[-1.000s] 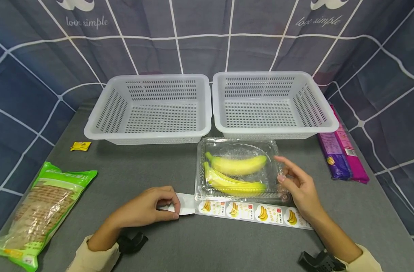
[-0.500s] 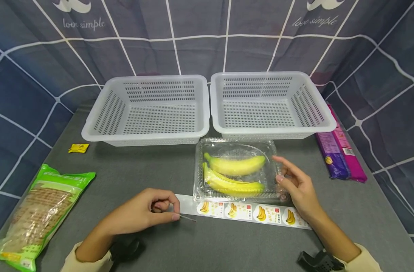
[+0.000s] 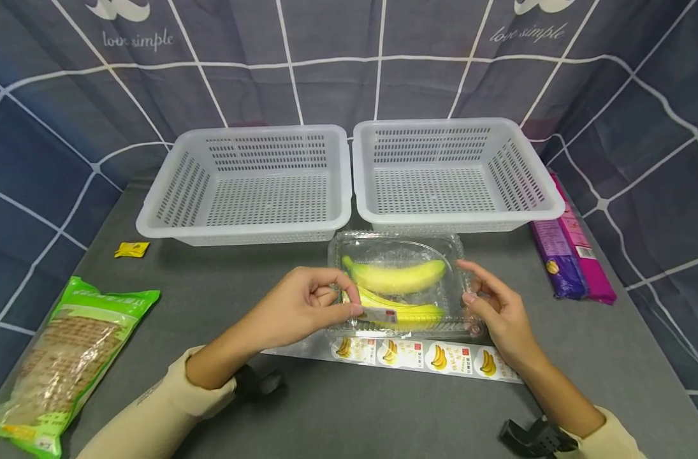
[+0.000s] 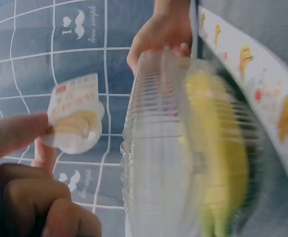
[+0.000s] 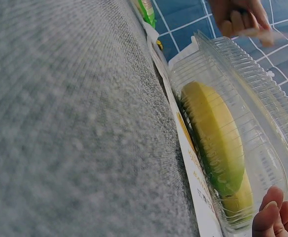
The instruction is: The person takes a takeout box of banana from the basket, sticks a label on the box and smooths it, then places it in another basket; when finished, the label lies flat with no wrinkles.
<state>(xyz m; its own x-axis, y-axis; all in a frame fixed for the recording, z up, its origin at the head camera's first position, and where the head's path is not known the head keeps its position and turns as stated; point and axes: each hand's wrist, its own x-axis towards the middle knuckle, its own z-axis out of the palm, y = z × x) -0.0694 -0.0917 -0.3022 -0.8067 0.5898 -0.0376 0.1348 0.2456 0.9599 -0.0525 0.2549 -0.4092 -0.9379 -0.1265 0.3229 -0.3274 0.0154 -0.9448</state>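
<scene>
Sticker [image 4: 77, 121] flat, above ridged clear plastic box [image 4: 154, 153]; curved bananas [image 3: 397, 278] inside.

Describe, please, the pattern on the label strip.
The strip shows yellow banana pictures and small red marks on white, best seen in the head view.

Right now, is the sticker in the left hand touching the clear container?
Apart: the left wrist view shows a strip of checked curtain between the sticker and the clear container.
</scene>
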